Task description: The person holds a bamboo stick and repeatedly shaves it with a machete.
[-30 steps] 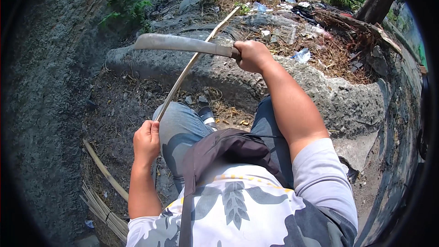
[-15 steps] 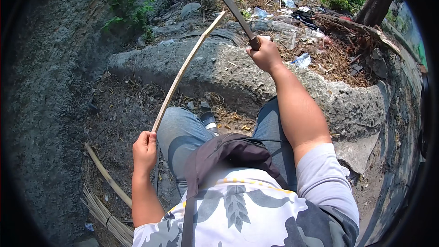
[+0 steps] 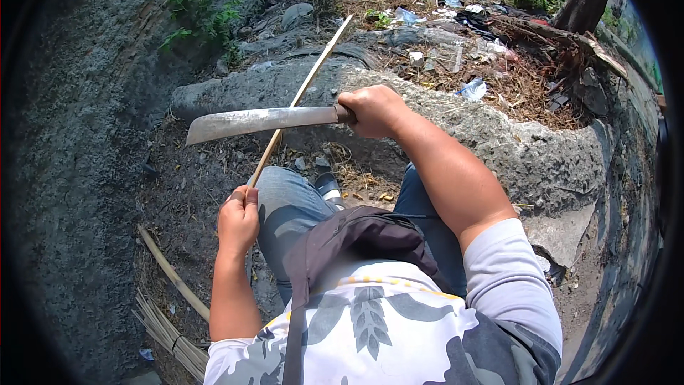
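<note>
Grey machete [image 3: 246, 122] — right fingers [image 3: 354, 99] wrapped round handle [image 3: 345, 114] | pale strip [image 3: 315, 71] — left fingers [image 3: 234, 204] clenched round it | leaf-print shirt [image 3: 370, 321]

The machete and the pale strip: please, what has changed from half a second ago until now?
The machete swung leftward and down from pointing away; in the view it now crosses the pale strip. The right grip moved left and slightly down; the left grip shifted slightly right. Nothing was taken or let go; the tied bundle stayed put.
</note>
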{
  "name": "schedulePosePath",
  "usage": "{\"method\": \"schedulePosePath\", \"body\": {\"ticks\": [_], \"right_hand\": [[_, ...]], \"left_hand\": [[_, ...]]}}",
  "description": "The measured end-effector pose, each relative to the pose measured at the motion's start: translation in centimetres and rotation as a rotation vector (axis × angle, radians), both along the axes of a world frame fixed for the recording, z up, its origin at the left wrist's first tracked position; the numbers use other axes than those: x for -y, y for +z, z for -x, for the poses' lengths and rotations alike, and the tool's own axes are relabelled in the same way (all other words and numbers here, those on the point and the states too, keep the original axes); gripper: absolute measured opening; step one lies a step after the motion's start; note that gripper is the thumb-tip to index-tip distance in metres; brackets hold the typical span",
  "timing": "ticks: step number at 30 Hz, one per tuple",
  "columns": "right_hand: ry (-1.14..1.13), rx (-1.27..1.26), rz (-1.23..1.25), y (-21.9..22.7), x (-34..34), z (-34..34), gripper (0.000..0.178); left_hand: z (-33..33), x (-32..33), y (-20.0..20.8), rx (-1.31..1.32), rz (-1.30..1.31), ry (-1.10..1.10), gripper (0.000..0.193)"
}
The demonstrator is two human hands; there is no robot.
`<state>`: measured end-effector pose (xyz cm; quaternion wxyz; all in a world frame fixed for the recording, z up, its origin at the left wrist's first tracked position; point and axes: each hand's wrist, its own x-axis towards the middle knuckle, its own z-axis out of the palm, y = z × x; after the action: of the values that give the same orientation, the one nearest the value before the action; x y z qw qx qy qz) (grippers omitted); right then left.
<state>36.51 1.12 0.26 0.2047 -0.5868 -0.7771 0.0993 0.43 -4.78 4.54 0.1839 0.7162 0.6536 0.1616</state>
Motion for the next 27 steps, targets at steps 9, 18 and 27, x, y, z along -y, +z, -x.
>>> {"method": "schedulePosePath", "body": {"ticks": [9, 18, 27], "right_hand": [[-0.213, -0.186, 0.123, -3.2, -1.4, -4.3, 0.029], [0.023, -0.065, 0.110, 0.1, -0.4, -0.9, 0.022], [-0.018, -0.051, -0.099, -1.6, -0.8, -3.3, 0.010]], "left_hand": [[-1.0, 0.2, -0.6, 0.000, -0.139, -0.111, 0.032], [-2.2, -0.4, -1.6, 0.122, -0.168, -0.141, 0.036], [-4.0, -1.2, -0.6, 0.111, -0.100, -0.149, 0.030]]}}
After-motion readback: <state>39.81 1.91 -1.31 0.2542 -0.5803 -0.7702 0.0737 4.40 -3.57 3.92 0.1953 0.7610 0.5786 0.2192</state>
